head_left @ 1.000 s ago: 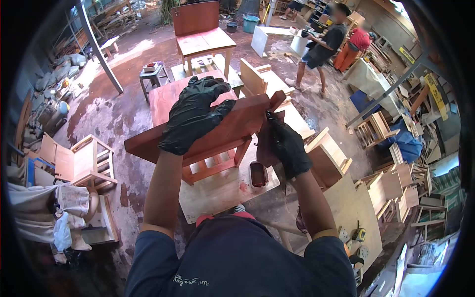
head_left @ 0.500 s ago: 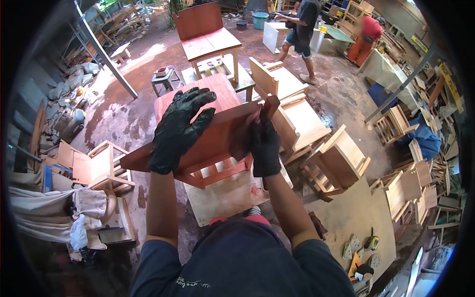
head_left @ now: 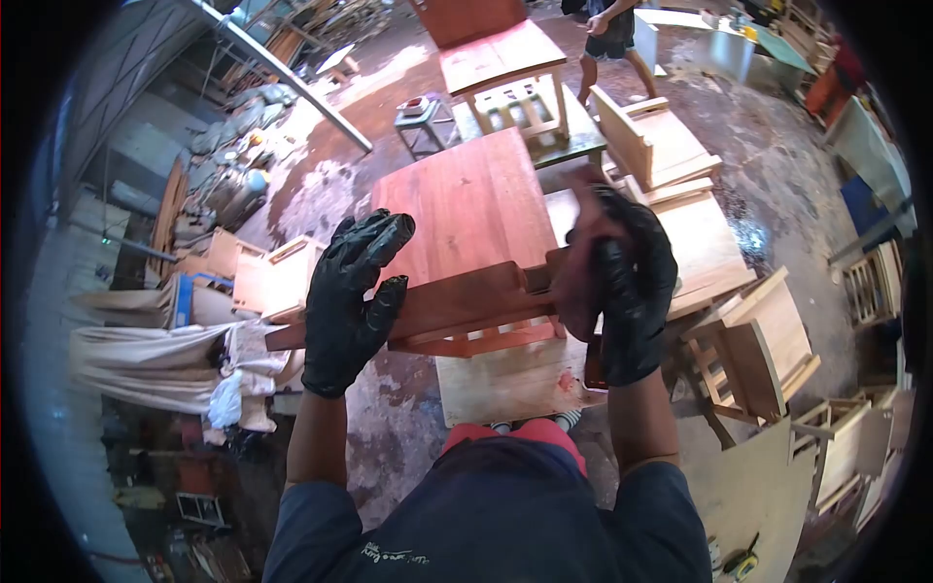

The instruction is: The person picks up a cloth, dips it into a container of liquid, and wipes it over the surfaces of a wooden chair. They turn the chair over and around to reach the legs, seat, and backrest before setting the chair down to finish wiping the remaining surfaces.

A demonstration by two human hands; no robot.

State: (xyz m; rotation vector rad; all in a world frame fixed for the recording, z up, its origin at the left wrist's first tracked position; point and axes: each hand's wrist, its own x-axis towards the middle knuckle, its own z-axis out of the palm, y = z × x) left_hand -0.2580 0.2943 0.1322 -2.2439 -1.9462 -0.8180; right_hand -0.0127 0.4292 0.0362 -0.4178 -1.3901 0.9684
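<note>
A small desk or chair with a reddish-brown stained top [head_left: 466,209] stands in front of me, its near board [head_left: 457,301] edge-on toward me. My left hand [head_left: 355,296], in a black glove, is at the left part of that board, fingers apart and holding nothing. My right hand [head_left: 627,282], also gloved in black, is closed around a dark reddish cloth [head_left: 580,267] at the board's right end. The cloth is partly blurred and its lower part overlaps the wood.
Unpainted wooden chairs [head_left: 753,345] stand to the right. Behind is a part-stained chair [head_left: 501,63] and a small stool [head_left: 423,126] with a container. A person [head_left: 610,39] stands at the back. A tape measure [head_left: 742,564] lies lower right.
The view has turned, so the surroundings sit further right. The near board has tipped, showing more of the stained top behind it. My right hand and the cloth have moved outward to the right.
</note>
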